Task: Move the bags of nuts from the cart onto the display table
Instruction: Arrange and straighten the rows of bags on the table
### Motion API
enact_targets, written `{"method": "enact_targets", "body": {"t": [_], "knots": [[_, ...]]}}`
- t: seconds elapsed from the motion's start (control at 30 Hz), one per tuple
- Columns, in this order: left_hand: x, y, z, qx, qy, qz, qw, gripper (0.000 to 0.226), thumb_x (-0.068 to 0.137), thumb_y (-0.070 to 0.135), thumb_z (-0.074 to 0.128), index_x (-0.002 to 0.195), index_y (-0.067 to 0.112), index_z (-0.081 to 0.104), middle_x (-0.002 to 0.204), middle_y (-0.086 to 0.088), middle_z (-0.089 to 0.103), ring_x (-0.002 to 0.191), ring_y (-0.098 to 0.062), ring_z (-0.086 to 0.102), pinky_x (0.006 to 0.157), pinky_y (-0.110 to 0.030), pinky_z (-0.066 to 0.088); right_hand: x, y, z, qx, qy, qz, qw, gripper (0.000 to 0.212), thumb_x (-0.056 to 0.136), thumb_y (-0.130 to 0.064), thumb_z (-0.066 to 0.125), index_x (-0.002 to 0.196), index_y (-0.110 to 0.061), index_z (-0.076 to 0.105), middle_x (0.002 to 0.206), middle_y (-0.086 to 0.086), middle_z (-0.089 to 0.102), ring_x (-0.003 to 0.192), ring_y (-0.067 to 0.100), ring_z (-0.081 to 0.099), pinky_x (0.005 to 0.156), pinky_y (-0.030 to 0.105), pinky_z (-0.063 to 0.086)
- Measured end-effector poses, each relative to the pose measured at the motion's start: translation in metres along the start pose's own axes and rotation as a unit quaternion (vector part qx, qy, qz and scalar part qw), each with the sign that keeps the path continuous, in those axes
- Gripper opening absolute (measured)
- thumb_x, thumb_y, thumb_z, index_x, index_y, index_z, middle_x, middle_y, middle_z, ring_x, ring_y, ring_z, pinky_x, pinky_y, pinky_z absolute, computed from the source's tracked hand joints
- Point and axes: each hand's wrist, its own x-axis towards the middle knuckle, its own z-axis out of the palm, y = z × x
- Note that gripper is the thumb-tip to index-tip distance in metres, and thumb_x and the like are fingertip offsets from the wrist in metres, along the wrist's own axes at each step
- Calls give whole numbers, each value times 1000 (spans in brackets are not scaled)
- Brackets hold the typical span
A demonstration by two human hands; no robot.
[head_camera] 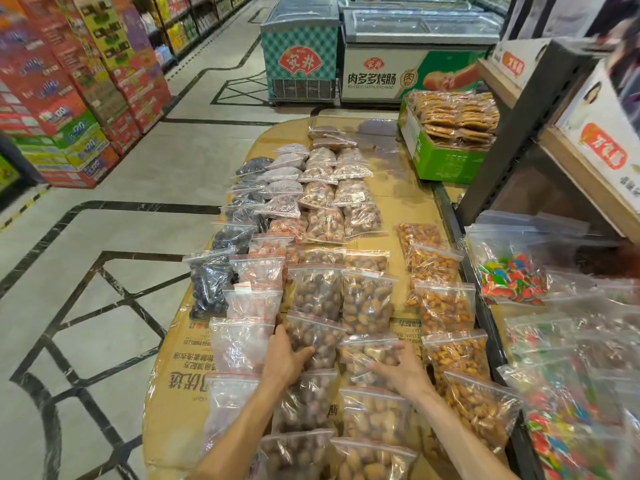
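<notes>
Both hands are down on the display table [180,355], each working one zip bag in the two middle columns. The left hand [285,358] lies against the left edge of a bag of dark brown nuts [313,336], thumb curled over its face and fingers tucked at its side, so it looks to be holding that bag rather than only resting on it. The right hand [403,370] sits on the neighbouring bag of paler nuts [369,353], fingers spread and bent over its lower right part, pressing or lightly gripping; I cannot tell which. These two bags lie side by side, touching, long axes running away from the person in line with their columns, red zip strips at the far end. Each bag sits directly ahead of its own hand, so neither arm need cross. Outward, more filled bags run in rows up the cardboard-covered table, with orange-coated nuts [445,308] in a column to the right. Bags of coloured candy [509,278] lie further right, just beside the table; the cart is not clearly in view.
</notes>
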Motion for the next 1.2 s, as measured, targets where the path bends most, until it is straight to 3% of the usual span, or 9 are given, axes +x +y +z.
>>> {"method": "enact_targets", "body": {"t": [0.1, 0.23, 0.37, 0.43, 0.57, 0.7, 0.83, 1.07, 1.2], "knots": [[-16, -1, 0, 4, 25, 36, 999, 39, 92, 22, 81, 114, 17, 49, 108, 2, 68, 98, -16, 68, 85, -34, 55, -8, 5, -1, 32, 0, -25, 999, 62, 86, -29, 86, 127, -21, 41, 114, -8, 56, 99, 5, 60, 70, 20, 51], [-24, -3, -3, -12, 33, 48, 998, 36, 96, 23, 75, 118, 19, 47, 107, 5, 70, 95, -13, 69, 84, -32, 56, -18, 1, -1, 66, 20, -55, 996, 63, 89, -27, 83, 133, -27, 38, 112, -17, 49, 101, 4, 59, 95, 39, 57], [-22, 8, -8, -73, 35, 76, 994, 46, 98, 17, 73, 119, 42, 41, 118, 11, 68, 102, 0, 66, 84, -16, 52, -19, -14, -3, 99, 34, -100, 989, 64, 92, -31, 80, 135, -34, 33, 123, -14, 48, 113, 12, 54, 109, 45, 44], [-15, 16, -10, -87, 49, 89, 991, 42, 98, 21, 73, 124, 37, 44, 123, 12, 65, 113, -7, 65, 97, -27, 51, -14, -22, -5, 113, 57, -119, 985, 72, 92, -35, 79, 147, -30, 32, 134, -11, 41, 125, 18, 47, 116, 52, 37], [-6, 24, -5, -55, 62, 102, 991, 58, 100, 33, 69, 149, 20, 41, 144, -4, 52, 132, -21, 52, 118, -50, 43, -5, -32, -3, 119, 68, -122, 983, 80, 95, -31, 76, 158, -24, 26, 145, -3, 46, 124, 17, 51, 115, 51, 40], [-10, 19, 0, -20, 45, 95, 994, 79, 103, 39, 63, 165, 15, 19, 164, -7, 32, 147, -22, 37, 121, -40, 28, -8, -24, -3, 96, 57, -97, 989, 84, 94, -37, 77, 159, -22, 27, 156, 4, 46, 134, 20, 50, 116, 45, 41], [-6, 15, 1, -25, 61, 97, 993, 68, 103, 38, 62, 159, 17, 30, 155, -8, 43, 134, -15, 44, 112, -33, 32, -8, -22, -2, 88, 67, -87, 990, 75, 98, -29, 73, 160, -17, 32, 153, 6, 49, 130, 17, 48, 113, 41, 39], [-9, 13, 5, -21, 106, 111, 988, 68, 104, 51, 53, 156, 11, 35, 155, -10, 48, 140, -25, 46, 118, -52, 40, -11, -27, 3, 74, 93, -99, 988, 63, 101, -30, 69, 154, -20, 36, 137, -7, 43, 131, 18, 46, 110, 39, 38], [-8, 10, 6, -13, 96, 115, 989, 68, 106, 46, 53, 159, 11, 30, 159, -9, 43, 138, -16, 42, 113, -32, 34, -10, -27, 6, 88, 103, -75, 988, 64, 102, -28, 68, 156, -17, 35, 151, 8, 47, 140, 27, 46, 115, 47, 38]]}}
